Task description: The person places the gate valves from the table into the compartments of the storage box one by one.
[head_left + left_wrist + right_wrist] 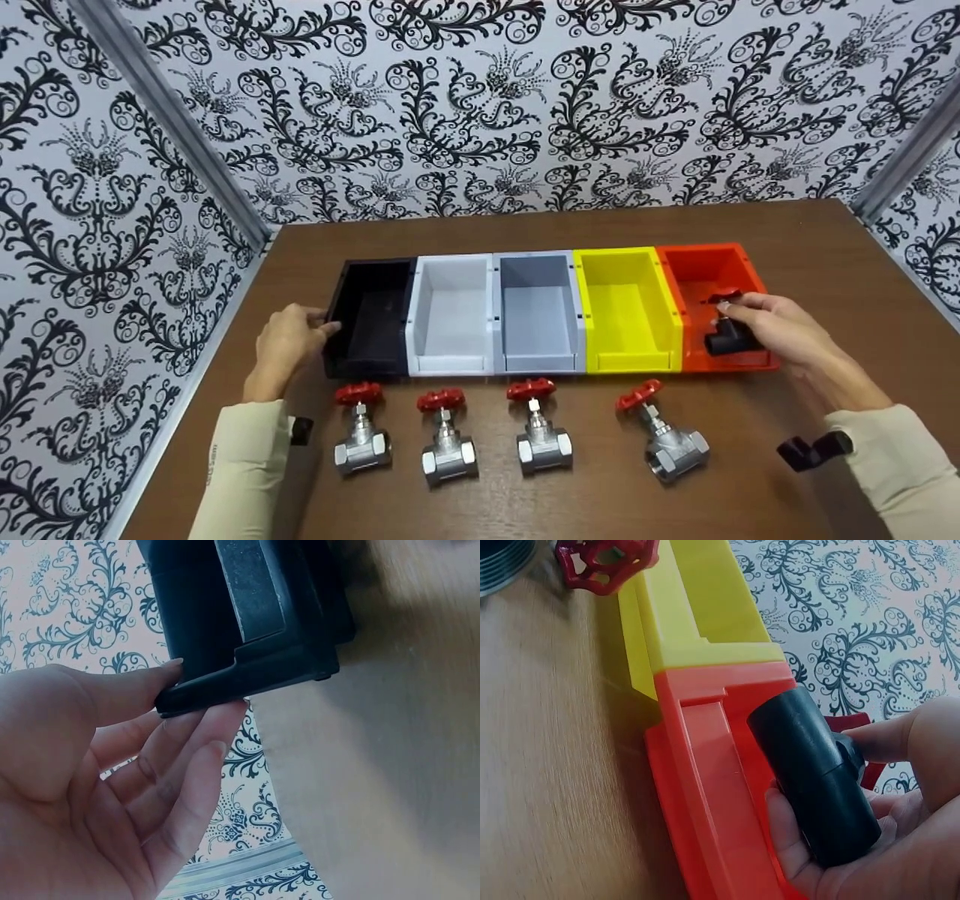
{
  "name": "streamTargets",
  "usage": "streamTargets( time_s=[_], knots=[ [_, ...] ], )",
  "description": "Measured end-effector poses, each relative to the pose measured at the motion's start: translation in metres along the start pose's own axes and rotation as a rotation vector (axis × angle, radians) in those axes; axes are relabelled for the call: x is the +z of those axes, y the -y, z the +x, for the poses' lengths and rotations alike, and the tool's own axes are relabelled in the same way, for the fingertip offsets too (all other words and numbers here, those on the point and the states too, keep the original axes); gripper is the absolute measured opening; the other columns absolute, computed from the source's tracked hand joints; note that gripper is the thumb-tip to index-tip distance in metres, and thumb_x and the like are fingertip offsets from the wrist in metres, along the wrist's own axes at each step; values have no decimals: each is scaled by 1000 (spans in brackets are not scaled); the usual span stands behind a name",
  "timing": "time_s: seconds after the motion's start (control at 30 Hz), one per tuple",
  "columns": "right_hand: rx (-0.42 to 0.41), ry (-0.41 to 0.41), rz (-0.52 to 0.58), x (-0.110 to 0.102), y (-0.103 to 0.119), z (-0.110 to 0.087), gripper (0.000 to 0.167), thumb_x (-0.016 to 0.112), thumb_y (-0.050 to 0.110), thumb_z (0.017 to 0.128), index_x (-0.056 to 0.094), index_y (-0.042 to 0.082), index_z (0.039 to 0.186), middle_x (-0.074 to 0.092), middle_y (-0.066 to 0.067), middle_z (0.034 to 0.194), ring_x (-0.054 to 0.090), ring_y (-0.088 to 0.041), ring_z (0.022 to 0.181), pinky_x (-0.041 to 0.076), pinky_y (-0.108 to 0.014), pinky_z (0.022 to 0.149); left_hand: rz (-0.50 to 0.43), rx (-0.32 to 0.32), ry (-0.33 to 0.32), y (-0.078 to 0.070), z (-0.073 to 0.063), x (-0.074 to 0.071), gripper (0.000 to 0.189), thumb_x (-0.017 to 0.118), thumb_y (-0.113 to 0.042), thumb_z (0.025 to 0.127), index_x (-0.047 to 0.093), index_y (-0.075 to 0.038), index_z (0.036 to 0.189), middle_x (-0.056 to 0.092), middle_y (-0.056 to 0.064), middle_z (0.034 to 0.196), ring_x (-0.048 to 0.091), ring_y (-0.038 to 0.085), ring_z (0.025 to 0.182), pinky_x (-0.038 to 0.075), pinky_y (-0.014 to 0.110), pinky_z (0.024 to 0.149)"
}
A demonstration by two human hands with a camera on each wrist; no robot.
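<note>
My right hand (pixel 772 326) grips a black valve (pixel 726 337) with a red handwheel (pixel 726 295) over the front of the orange bin (pixel 701 262). In the right wrist view the black valve (pixel 817 772) lies in my curled fingers (pixel 795 847) above the orange bin (pixel 705 765). My left hand (pixel 289 341) touches the outer left side of the black bin (pixel 371 315), fingers fairly straight. The left wrist view shows my fingers (pixel 187 757) against the black bin's (pixel 255 615) lower corner.
White (pixel 450 311), grey (pixel 536 307) and yellow (pixel 626 304) bins stand between the black and orange ones on a brown table (pixel 825 247). Several metal valves with red handwheels (pixel 361 435) (pixel 448 442) (pixel 541 431) (pixel 664 439) line the table's front. Patterned walls enclose three sides.
</note>
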State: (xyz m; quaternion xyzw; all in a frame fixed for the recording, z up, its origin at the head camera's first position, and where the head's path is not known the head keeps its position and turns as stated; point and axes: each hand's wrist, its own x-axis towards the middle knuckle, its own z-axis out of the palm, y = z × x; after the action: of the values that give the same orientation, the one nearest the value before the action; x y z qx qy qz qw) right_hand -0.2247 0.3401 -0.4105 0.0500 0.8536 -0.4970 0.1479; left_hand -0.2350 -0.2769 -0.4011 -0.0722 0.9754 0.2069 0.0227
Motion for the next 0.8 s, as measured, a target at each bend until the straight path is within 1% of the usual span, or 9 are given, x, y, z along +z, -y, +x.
streamTargets(
  time_s=[0.13,0.27,0.33,0.43,0.5,0.57,0.73,0.8],
  knots=[
    [-3,1,-10,0,0,4,61,49,45,102,47,-5,137,61,7,101,58,-9,89,49,-24,78,2,-1,-12,1,0,1,44,65,-34,95,64,-10,132,66,21,123,57,49,116,45,61,88],
    [-4,11,5,3,0,9,62,48,44,102,46,-6,139,57,2,103,56,-11,89,50,-25,77,-2,7,-29,1,-2,1,41,65,-34,95,66,-11,130,64,24,125,59,50,114,45,61,87],
    [-8,14,10,5,1,11,61,48,43,103,45,-6,139,57,2,103,56,-11,89,50,-25,77,-4,10,-39,1,-3,1,40,65,-33,95,66,-12,129,63,25,126,59,50,113,45,61,87],
    [-13,19,76,8,2,15,55,49,39,103,47,-6,135,60,5,99,59,-10,88,52,-24,77,-6,22,-60,0,-4,1,41,66,-32,94,67,-9,127,63,26,125,59,49,113,46,61,87],
    [-21,17,106,9,3,17,51,50,37,103,48,-6,131,61,8,96,60,-8,85,52,-24,77,-6,29,-72,0,-4,2,41,66,-31,94,67,-7,127,63,26,125,59,49,113,45,61,88],
    [-21,17,128,9,4,20,50,50,36,103,47,-6,131,61,7,95,61,-7,84,53,-24,76,-9,35,-77,-1,-5,2,41,66,-31,94,67,-6,126,63,26,125,59,48,114,45,62,89],
    [-13,0,85,9,5,26,54,49,39,103,47,-6,134,57,3,99,58,-9,86,51,-24,77,-13,31,-67,-2,-5,3,41,66,-33,95,67,-7,128,61,25,129,58,48,115,45,63,88],
    [-13,-5,93,9,5,29,52,49,37,103,49,-6,131,58,3,99,59,-9,86,51,-24,77,-15,29,-63,-2,-5,3,42,66,-33,95,66,-7,128,61,25,129,58,48,116,45,63,89]
  ],
)
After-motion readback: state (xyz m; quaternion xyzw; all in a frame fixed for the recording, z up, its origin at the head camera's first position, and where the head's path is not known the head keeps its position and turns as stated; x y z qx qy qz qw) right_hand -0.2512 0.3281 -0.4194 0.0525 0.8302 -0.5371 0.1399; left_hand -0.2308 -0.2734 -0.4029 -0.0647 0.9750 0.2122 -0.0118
